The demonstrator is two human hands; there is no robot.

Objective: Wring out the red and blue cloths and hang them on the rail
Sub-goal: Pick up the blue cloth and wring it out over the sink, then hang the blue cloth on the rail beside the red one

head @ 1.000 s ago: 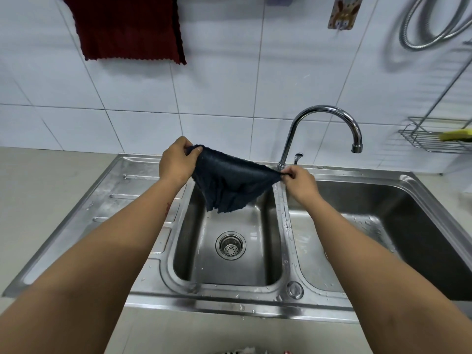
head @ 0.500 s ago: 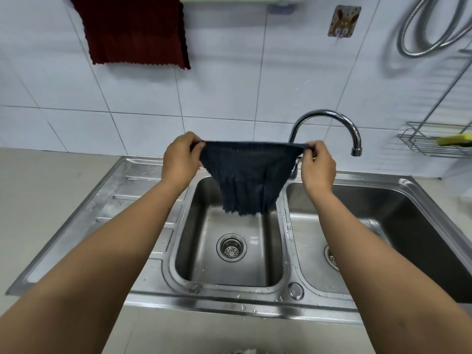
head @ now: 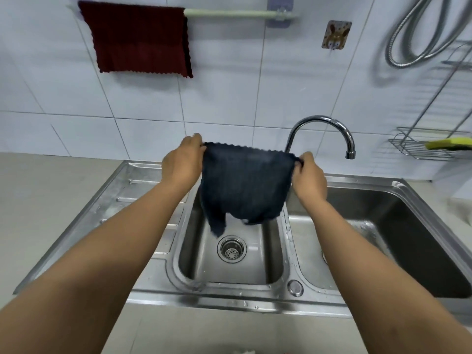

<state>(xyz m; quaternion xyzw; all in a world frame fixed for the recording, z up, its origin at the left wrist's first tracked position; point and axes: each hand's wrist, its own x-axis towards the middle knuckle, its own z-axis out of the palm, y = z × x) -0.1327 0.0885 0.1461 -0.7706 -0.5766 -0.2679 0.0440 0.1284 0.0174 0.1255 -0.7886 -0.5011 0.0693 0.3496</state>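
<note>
Both arms are out over the basin and the dark blue, ribbed microfibre cloth (head: 245,182) hangs spread between them, above the small left bowl of the stainless steel double sink (head: 153,254). The left hand (head: 182,163) is closed on the cloth's upper left corner, fingers pinching the scalloped edge; the right hand (head: 310,176) is clamped the same way on the upper right corner. The top hem runs nearly taut from hand to hand, while the lower part sags in soft folds, one tail drooping towards the round perforated drain strainer (head: 232,249).

This looks like a limp, light thing, likely damp, with no stiffness of its own, so it goes wherever the corners go. Those two top corners are the sensible hold: they keep it flat and open, ready to drape. The nubby weave should grip the fingers well.

Up on the white glazed wall tiles (head: 143,118), the dark red cloth (head: 139,39), same zigzag trim, is already folded over the pale green rail (head: 229,13), covering its left end. The bare stretch to the right is smooth and round, so an even overhang front and back should stop the blue one sliding off. The curved chrome tap (head: 321,123) stands just behind the right hand.
</note>
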